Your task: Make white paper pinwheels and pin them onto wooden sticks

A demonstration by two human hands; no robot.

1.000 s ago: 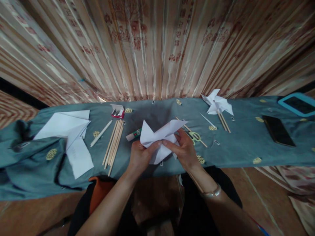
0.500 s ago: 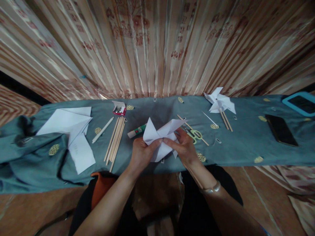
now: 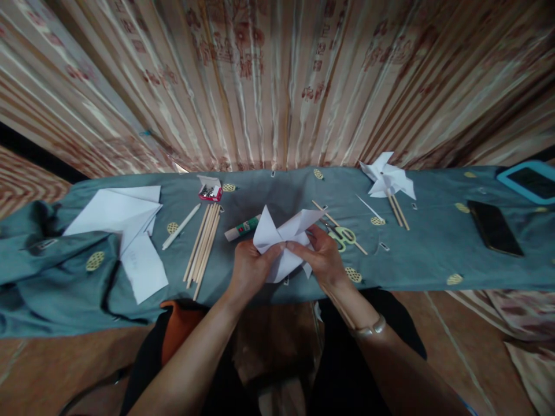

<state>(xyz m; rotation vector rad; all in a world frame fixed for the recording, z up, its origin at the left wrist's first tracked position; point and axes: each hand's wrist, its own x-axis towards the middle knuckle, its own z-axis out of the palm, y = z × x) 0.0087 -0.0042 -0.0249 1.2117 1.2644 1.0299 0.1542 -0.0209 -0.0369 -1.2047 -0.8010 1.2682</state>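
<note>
A folded white paper (image 3: 286,267), with pointed corners standing up, is held between both hands in front of the body, over the near middle part of the cloth-covered table (image 3: 425,254). Its left side is gripped by the left hand (image 3: 250,267), the fingers closed on it with the thumb laid across the front; its right side is gripped in the same way by the right hand (image 3: 326,260). The two thumbs are brought close together near the paper's middle, while the fingers behind are mostly hidden. A bracelet (image 3: 372,330) is worn on the right forearm. Just beyond the left hand, a glue stick (image 3: 241,229) is laid at a slant; near the right hand, green-handled scissors (image 3: 344,236) are set by a thin stick (image 3: 361,248). Farther left, a row of wooden sticks (image 3: 203,245), an open box of pins (image 3: 210,190), a white pen (image 3: 181,227) and loose white sheets (image 3: 110,215) are seen. To the right, a finished-looking pinwheel (image 3: 387,178) is placed over two sticks (image 3: 399,211), and beyond it a dark phone (image 3: 494,227) and a blue-framed tablet (image 3: 511,181) are laid.
</note>
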